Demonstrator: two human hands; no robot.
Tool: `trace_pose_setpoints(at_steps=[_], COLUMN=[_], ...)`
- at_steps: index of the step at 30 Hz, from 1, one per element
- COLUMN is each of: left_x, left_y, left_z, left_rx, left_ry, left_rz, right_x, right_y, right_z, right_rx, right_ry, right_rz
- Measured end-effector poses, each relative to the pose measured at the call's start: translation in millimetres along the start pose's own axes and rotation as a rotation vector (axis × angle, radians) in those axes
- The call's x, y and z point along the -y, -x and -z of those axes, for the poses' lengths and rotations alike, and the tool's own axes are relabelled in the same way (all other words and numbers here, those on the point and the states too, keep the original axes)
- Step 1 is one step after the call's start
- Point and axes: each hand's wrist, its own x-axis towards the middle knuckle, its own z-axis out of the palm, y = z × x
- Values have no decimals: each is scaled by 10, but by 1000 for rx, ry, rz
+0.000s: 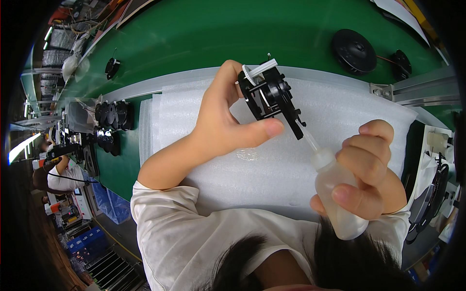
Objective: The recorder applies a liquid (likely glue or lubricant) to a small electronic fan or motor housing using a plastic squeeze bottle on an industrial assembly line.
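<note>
My left hand (221, 116) is wrapped round a black reel-like mechanism (276, 94), holding it raised over the foam sheet. Bars join its two side plates, and a white plastic rod and disc (259, 72) stick out at its top. In my right hand (366, 167) is a translucent squeeze bottle (337, 186), tilted with its base toward me. The bottle's thin nozzle (309, 138) points up at the mechanism's lower end. Its tip is at or very near the black plate; whether they touch I cannot tell. Fingers hide part of both things.
White foam sheet (223, 182) covers the work area on a green bench (272, 29). A metal rail runs along the far side. A black round disc (354, 51) and a smaller black part (402, 64) lie back right. Several black round parts (114, 115) stand at left. Another person (58, 177) is far left.
</note>
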Motion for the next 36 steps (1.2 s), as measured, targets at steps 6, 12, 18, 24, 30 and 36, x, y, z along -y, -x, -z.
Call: trace_pose_setpoints(at_steps=[6,12,18,24,30,36], left_x=[-22,-25,-15,-9,80,301], left_y=[-21,-22,-45,-57,-146,-514], left_z=[6,3,14,3,87,722], left_rx=[9,-2,-4,-39,-159,-507], left_ry=[32,90,128,162,187,-731], left_rz=[21,21,11,7,-47,-140], right_x=[-19,-27,-28,-63,-82,-560], right_y=[8,-16,-35,-58,-61,-2], right_z=[9,55,56,73,-61,-256], right_rx=[6,71,65,107,-275,-346], right_ry=[-9,-19,-33,-97,-929,-1496], right_rz=[19,23,13,-64,-690,-1398])
